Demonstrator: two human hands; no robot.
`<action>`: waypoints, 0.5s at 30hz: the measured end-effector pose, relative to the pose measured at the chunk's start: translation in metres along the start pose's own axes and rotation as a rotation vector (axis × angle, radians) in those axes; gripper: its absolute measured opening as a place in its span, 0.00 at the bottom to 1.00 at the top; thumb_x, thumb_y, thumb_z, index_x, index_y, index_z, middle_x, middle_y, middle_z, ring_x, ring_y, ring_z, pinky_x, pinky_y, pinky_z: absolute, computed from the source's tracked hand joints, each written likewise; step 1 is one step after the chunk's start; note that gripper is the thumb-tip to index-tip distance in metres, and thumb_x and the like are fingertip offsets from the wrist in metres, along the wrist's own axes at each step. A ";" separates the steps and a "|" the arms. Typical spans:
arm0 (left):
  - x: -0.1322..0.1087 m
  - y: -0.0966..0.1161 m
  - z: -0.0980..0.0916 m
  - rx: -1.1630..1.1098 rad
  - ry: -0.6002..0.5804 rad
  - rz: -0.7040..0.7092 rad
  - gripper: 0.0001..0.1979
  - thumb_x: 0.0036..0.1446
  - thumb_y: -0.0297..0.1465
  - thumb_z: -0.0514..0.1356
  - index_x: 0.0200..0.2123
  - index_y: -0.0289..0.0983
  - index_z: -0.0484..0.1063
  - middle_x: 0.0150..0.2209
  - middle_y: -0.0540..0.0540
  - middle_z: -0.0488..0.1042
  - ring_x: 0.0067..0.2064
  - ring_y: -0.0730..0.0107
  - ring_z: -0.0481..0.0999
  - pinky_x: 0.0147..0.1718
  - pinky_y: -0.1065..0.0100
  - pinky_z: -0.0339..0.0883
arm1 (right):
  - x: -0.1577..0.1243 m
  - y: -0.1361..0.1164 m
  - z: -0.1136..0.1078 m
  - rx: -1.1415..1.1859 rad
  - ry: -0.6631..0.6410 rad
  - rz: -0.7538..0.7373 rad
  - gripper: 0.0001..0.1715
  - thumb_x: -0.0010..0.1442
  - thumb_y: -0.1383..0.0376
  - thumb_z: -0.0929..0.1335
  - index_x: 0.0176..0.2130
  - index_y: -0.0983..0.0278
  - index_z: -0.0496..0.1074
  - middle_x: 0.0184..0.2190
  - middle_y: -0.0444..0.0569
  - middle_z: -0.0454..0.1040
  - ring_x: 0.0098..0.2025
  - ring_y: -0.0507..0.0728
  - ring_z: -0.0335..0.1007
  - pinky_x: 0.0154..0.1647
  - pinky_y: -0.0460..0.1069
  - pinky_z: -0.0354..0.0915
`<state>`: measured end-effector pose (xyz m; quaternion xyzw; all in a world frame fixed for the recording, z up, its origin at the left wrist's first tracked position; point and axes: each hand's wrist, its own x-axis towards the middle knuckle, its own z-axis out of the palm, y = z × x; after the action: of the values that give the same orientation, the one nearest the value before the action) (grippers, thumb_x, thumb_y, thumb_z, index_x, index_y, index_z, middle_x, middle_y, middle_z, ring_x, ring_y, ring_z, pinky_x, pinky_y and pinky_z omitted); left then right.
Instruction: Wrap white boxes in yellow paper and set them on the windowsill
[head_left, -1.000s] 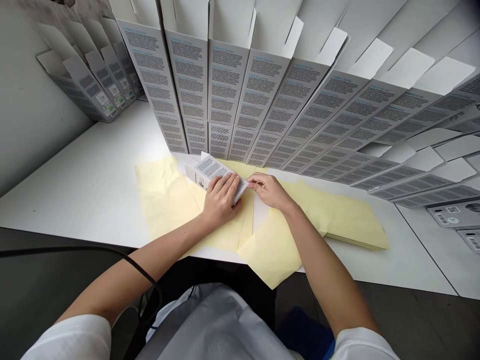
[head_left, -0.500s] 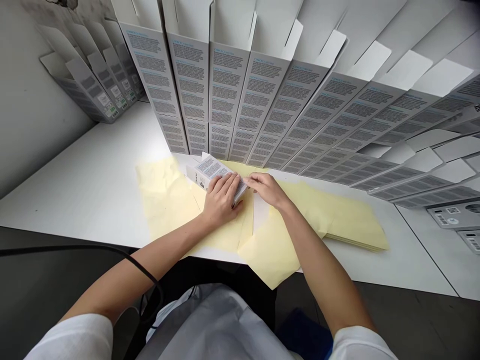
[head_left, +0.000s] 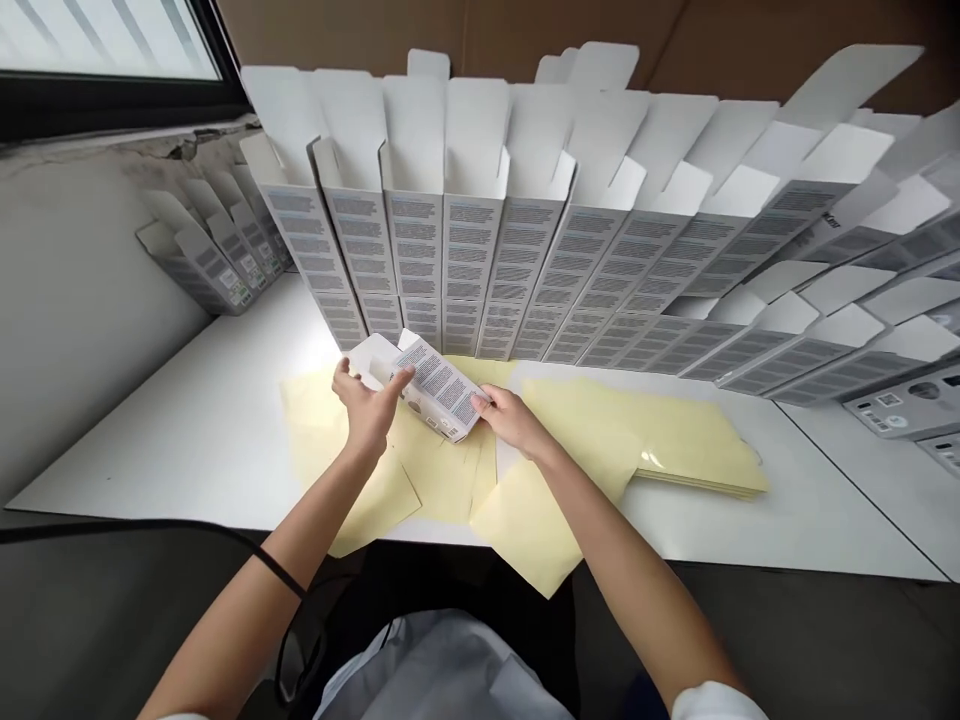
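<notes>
Printed white carton (head_left: 436, 388) held over yellow paper sheets (head_left: 442, 480); left hand (head_left: 367, 405) spread, thumb against carton's left end; right hand (head_left: 514, 420) pinching its right end. Upright cartons (head_left: 465, 270) stand in a row behind the sheets.

The white cardboard carton (head_left: 439, 390) is printed with stripe-like rows of dark grey text, a pattern repeated down the long line of upright white cartons (head_left: 469, 270) behind it. A far-left group of grey-printed cartons (head_left: 217, 265) shows small green patches. Pale yellow paper sheets (head_left: 532, 530) lie on the white tabletop (head_left: 202, 420), below plain brown cardboard (head_left: 375, 25).
</notes>
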<state>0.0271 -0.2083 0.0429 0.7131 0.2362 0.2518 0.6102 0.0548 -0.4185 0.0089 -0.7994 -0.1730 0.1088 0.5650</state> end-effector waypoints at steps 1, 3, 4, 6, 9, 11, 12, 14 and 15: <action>-0.005 0.001 0.001 -0.041 -0.060 -0.079 0.52 0.38 0.43 0.74 0.61 0.39 0.48 0.65 0.34 0.48 0.63 0.54 0.59 0.56 0.56 0.64 | -0.002 0.000 0.000 -0.015 0.012 -0.001 0.15 0.63 0.55 0.63 0.33 0.64 0.66 0.31 0.47 0.72 0.34 0.54 0.67 0.34 0.47 0.63; -0.017 0.001 0.004 -0.115 -0.186 -0.194 0.50 0.38 0.42 0.74 0.59 0.38 0.50 0.60 0.34 0.59 0.55 0.56 0.70 0.46 0.59 0.70 | -0.005 -0.002 0.001 -0.065 0.027 0.003 0.13 0.63 0.58 0.62 0.32 0.64 0.65 0.31 0.47 0.72 0.34 0.54 0.66 0.34 0.47 0.62; -0.023 0.002 0.006 -0.138 -0.235 -0.225 0.48 0.38 0.42 0.74 0.57 0.37 0.53 0.57 0.35 0.65 0.50 0.58 0.73 0.42 0.61 0.71 | -0.007 -0.004 0.000 -0.095 0.031 0.006 0.12 0.64 0.59 0.62 0.32 0.64 0.64 0.31 0.47 0.71 0.34 0.54 0.66 0.34 0.47 0.61; -0.032 0.004 0.010 -0.162 -0.290 -0.217 0.42 0.38 0.41 0.74 0.53 0.35 0.59 0.50 0.38 0.71 0.45 0.60 0.76 0.37 0.64 0.71 | -0.012 -0.010 -0.002 -0.143 0.022 0.004 0.10 0.64 0.62 0.61 0.32 0.64 0.64 0.33 0.47 0.72 0.36 0.54 0.67 0.36 0.48 0.61; -0.045 0.014 0.015 -0.165 -0.238 -0.116 0.41 0.34 0.38 0.75 0.51 0.35 0.62 0.46 0.42 0.73 0.44 0.63 0.76 0.40 0.64 0.70 | -0.029 -0.025 -0.011 -0.136 0.026 -0.054 0.07 0.60 0.62 0.65 0.38 0.64 0.68 0.40 0.49 0.74 0.41 0.57 0.70 0.41 0.50 0.64; -0.055 0.026 0.021 -0.169 -0.247 0.037 0.42 0.33 0.35 0.75 0.52 0.37 0.62 0.46 0.42 0.73 0.46 0.62 0.75 0.44 0.62 0.70 | -0.047 -0.037 -0.020 -0.138 0.089 -0.126 0.23 0.54 0.57 0.71 0.48 0.62 0.69 0.48 0.51 0.73 0.49 0.60 0.70 0.46 0.53 0.66; -0.062 0.033 0.026 -0.167 -0.267 0.118 0.42 0.32 0.34 0.75 0.52 0.38 0.62 0.47 0.43 0.72 0.47 0.62 0.75 0.45 0.62 0.71 | -0.057 -0.042 -0.025 -0.172 0.153 -0.168 0.34 0.51 0.54 0.74 0.54 0.61 0.66 0.52 0.52 0.71 0.53 0.62 0.68 0.49 0.55 0.66; -0.080 0.047 0.041 -0.161 -0.336 0.288 0.42 0.33 0.31 0.75 0.53 0.40 0.61 0.50 0.43 0.70 0.49 0.61 0.74 0.46 0.61 0.71 | -0.078 -0.049 -0.036 -0.300 0.316 -0.239 0.50 0.47 0.50 0.76 0.62 0.62 0.59 0.57 0.56 0.67 0.57 0.66 0.64 0.54 0.59 0.64; -0.089 0.054 0.051 -0.161 -0.373 0.370 0.42 0.34 0.30 0.75 0.53 0.41 0.61 0.52 0.42 0.69 0.50 0.60 0.73 0.46 0.62 0.71 | -0.087 -0.050 -0.043 -0.373 0.412 -0.269 0.54 0.47 0.50 0.76 0.65 0.64 0.56 0.58 0.58 0.66 0.59 0.67 0.62 0.56 0.60 0.63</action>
<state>-0.0063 -0.3122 0.0836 0.7274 -0.0354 0.2415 0.6413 -0.0170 -0.4757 0.0688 -0.8644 -0.1759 -0.1652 0.4410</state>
